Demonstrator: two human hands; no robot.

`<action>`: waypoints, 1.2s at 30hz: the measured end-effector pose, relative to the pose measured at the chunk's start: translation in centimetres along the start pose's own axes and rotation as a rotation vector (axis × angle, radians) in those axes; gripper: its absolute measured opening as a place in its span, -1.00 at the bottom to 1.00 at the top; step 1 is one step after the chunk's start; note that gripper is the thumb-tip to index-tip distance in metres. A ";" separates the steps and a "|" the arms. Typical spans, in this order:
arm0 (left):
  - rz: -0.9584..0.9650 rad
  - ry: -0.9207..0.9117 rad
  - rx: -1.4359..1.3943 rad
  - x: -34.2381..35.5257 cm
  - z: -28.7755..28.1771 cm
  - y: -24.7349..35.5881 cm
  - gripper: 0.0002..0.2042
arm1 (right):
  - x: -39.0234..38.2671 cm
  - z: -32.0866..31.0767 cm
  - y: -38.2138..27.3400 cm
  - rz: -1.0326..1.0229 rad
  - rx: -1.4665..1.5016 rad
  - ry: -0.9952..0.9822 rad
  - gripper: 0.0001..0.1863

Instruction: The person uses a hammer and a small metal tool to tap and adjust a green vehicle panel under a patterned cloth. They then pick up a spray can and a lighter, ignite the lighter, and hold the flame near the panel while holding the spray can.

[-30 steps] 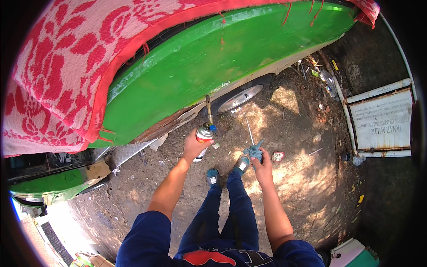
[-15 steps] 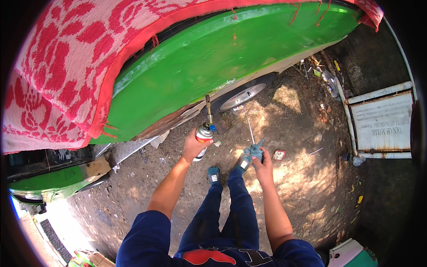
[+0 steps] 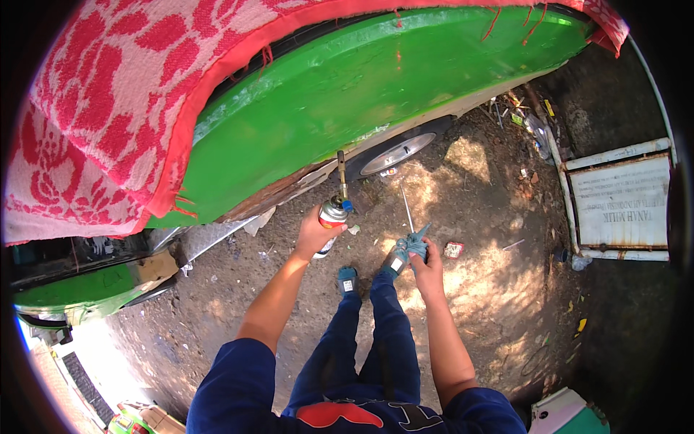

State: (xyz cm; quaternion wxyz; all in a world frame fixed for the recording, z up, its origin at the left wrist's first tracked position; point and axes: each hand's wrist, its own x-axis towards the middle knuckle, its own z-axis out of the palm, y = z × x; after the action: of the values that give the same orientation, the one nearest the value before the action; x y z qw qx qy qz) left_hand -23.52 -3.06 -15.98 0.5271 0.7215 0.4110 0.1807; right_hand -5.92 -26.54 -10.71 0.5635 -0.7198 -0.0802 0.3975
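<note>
My left hand [image 3: 311, 235] is wrapped round the can of a gas torch [image 3: 334, 212], held upright with its brass nozzle tube toward the green vehicle panel [image 3: 347, 87]. A blue knob shows on the torch head; I see no flame. My right hand [image 3: 429, 273] grips a bunched blue-grey cloth [image 3: 410, 246]. A thin metal rod [image 3: 407, 210] sticks out of the cloth and points away from me. Whether the cloth is tied or only folded round the rod I cannot tell. The rod and nozzle are apart, and neither touches the panel.
A red-and-pink patterned towel [image 3: 137, 87] drapes over the vehicle. Its wheel [image 3: 397, 155] sits below the panel. At left lies another green panel [image 3: 90, 286]. A rusty-framed white sign [image 3: 622, 202] stands at right. Litter [image 3: 531, 130] and a small red-and-white packet [image 3: 453, 249] lie on the dirt.
The panel and towel sit slightly farther right in the picture. Both hands keep nearly the same place and the same grip on the torch and the cloth.
</note>
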 end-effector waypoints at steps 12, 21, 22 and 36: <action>-0.002 0.008 -0.015 -0.2 -0.4 -0.2 -0.48 | 0.3 0.4 -0.2 0.004 0.003 -0.011 -0.58; 0.065 0.039 0.017 -0.9 -1.4 0.1 -0.51 | 0.1 1.3 -0.5 0.007 0.000 -0.036 -0.58; 0.069 0.039 0.016 -0.9 -1.4 0.0 -0.51 | 0.1 1.2 -0.5 0.008 -0.005 -0.038 -0.58; 0.068 0.031 -0.007 -1.2 -1.0 0.3 -0.51 | -0.3 0.4 0.7 -0.006 0.003 -0.026 -0.56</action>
State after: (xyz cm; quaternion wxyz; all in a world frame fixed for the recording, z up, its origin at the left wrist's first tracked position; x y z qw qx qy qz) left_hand -24.78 -3.39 -15.14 0.5166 0.7304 0.3937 0.2114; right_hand -6.65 -26.66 -11.18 0.5646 -0.7135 -0.0894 0.4053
